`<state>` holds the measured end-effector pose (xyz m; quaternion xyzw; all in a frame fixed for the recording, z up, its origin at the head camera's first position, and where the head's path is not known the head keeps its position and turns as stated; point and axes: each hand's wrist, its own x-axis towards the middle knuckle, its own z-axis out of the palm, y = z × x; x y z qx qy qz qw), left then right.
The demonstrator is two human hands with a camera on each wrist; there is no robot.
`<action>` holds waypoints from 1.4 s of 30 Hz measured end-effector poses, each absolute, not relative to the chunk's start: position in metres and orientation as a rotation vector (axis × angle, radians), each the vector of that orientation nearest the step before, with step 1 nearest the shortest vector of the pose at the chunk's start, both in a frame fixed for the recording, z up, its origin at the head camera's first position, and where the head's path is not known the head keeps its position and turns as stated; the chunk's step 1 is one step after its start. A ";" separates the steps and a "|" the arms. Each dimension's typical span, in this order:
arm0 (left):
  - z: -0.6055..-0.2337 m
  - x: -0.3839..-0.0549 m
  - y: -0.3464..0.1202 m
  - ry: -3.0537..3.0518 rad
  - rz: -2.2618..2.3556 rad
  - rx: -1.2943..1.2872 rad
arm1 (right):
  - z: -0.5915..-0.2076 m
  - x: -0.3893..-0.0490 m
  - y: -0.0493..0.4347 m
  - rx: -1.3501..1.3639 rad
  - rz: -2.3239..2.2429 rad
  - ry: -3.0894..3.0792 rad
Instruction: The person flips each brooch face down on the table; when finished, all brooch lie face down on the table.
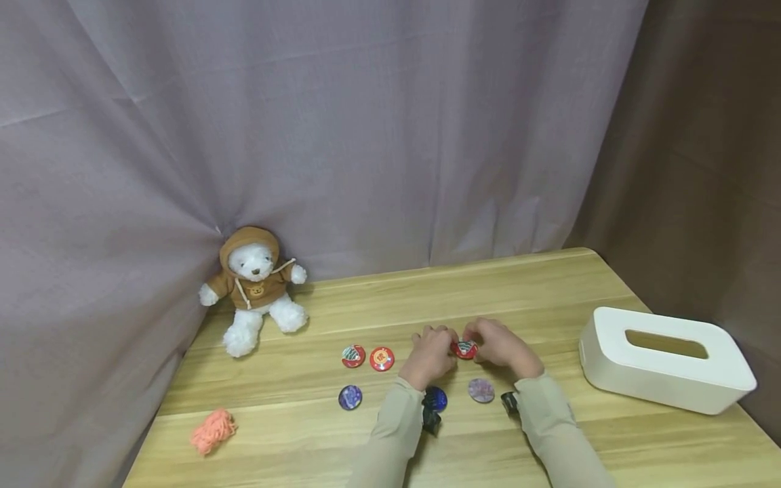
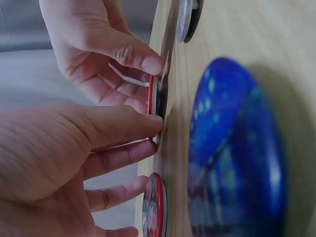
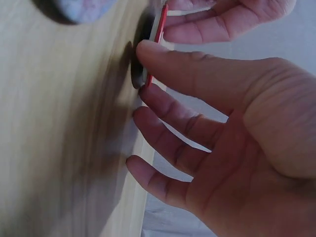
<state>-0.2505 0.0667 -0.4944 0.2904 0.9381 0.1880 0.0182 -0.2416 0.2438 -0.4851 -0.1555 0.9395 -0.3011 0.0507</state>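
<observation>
My left hand and right hand meet over a round red badge with a Christmas tree on it. Each pinches an edge of it between thumb and fingertips, and in the left wrist view the badge stands edge-on close to the wood. A thin white strip shows beside its face. Under my left wrist lies a dark blue badge, partly covered by the sleeve. A pale purple badge sits just in front of my right hand.
Left of the hands lie another tree badge, a red badge with a gold centre and a purple swirled badge. A coral yarn bundle and a hooded teddy bear are farther left. A white tissue box stands right.
</observation>
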 end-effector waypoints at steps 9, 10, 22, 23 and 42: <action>-0.494 -0.254 0.068 2.908 0.665 0.872 | -0.474 -0.239 0.255 -0.490 -1.063 2.699; -0.494 -0.254 0.068 2.912 0.676 0.877 | -0.473 -0.239 0.255 -0.483 -1.077 2.686; -0.492 -0.259 0.069 2.962 0.780 0.943 | -0.462 -0.242 0.260 -0.547 -1.060 2.740; -0.491 -0.259 0.069 2.961 0.790 0.943 | -0.462 -0.243 0.260 -0.557 -1.057 2.745; -0.491 -0.252 0.067 2.956 0.844 0.939 | -0.473 -0.234 0.251 -0.507 -1.034 2.874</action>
